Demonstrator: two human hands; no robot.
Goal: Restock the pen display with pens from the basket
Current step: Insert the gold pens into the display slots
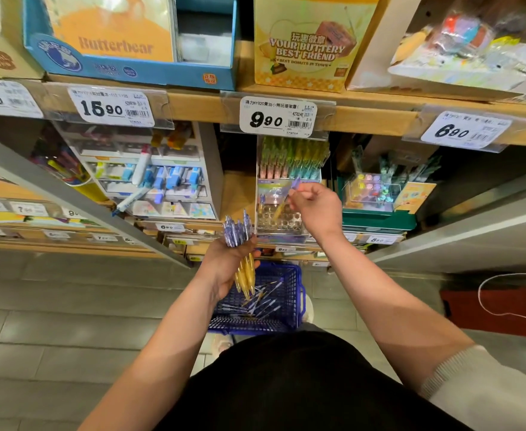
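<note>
Stationery shelving, shop aisle. Right grip [316, 209] pinches one purple-capped pen [286, 199], long axis slanting tip-down into the holes of the pen display [283, 227] just below-left; left grip [224, 269] clasps a pen bundle [238, 234] above the blue basket [299, 286].

we see a wooden shelf edge [376, 119] running across the upper view, with white price tags [275, 118] clipped along it in clear holders. on top stand a blue carton [131, 71] and a yellow carton [305, 48]. one grey metal beam [69, 194] slants down at the left. the floor [69, 306] is grey tile under even light. at the right sits what may be a red box [497, 315], a white cord [479, 293] looped over it.
</note>
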